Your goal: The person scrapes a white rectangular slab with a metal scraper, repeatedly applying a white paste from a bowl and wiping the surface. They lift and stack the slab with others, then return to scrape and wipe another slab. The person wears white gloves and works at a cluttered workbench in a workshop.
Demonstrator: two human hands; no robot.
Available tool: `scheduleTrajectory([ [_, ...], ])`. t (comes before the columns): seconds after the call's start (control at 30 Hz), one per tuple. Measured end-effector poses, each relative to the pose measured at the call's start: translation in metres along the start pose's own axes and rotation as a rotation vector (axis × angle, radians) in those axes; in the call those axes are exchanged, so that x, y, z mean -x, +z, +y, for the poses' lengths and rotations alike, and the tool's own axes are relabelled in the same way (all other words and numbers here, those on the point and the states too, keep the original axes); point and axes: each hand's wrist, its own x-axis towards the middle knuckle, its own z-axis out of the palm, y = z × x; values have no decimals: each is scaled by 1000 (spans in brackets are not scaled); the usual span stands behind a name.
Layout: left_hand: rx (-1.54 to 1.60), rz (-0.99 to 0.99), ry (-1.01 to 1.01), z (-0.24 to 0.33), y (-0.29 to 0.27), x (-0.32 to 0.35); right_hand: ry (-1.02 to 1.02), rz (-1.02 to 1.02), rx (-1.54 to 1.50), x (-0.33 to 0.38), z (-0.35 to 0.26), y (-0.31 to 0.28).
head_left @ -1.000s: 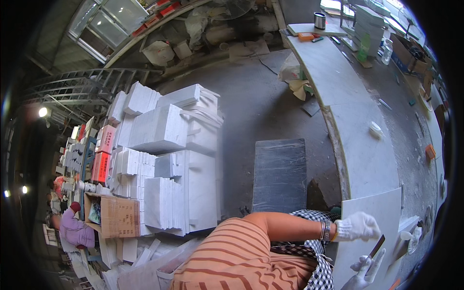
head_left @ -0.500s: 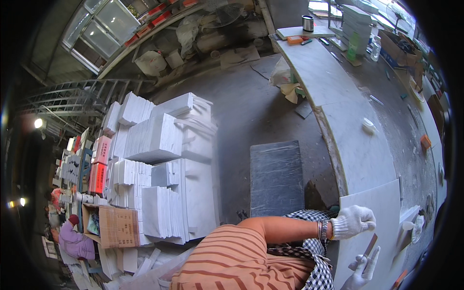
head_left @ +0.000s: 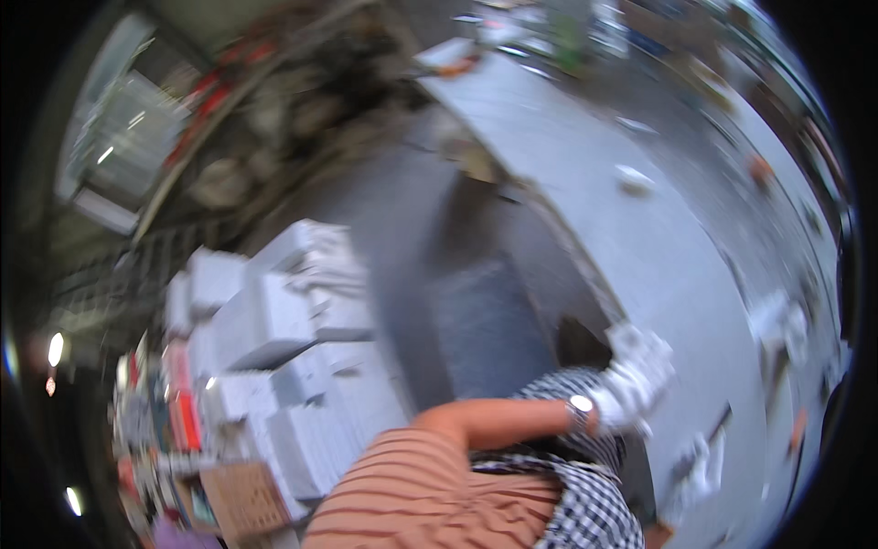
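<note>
My left hand (head_left: 636, 377), in a white knit glove with a watch (head_left: 580, 412) at the wrist, is over the near edge of the pale worktop (head_left: 677, 302). Motion smears its fingers, so their pose does not show. Lower in the picture, my right hand (head_left: 700, 476), also in a whitish glove, is above the same worktop. It grips a thin dark strip (head_left: 722, 420), which sticks out past the fingers. What the strip is exactly cannot be made out.
Stacks of white slabs (head_left: 265, 311) stand on the left, with a cardboard box (head_left: 242, 499) beside them. A dark flat block (head_left: 489, 325) lies before the bench. A small white object (head_left: 633, 179) and an orange one (head_left: 761, 170) rest farther along the work surface.
The whole view has swung and blurred; the slab stacks sit lower in the picture. My left hand is closer to the worktop's edge. The strip stays in my right hand.
</note>
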Motion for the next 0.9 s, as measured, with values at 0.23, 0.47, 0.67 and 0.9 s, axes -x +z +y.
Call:
scheduleTrajectory([
  [0.23, -76, 446, -29, -23, 19, 22, -141, -39, -129, 6, 7, 9],
  [0.47, -195, 387, -82, -5, 17, 12, -139, 33, 11, 15, 2, 16],
  [0.67, -198, 435, -60, 7, 0, -11, -146, 33, -5, 13, 9, 16],
  [0.9, -188, 446, -37, 22, 4, -29, -144, 58, 31, 17, 1, 18],
])
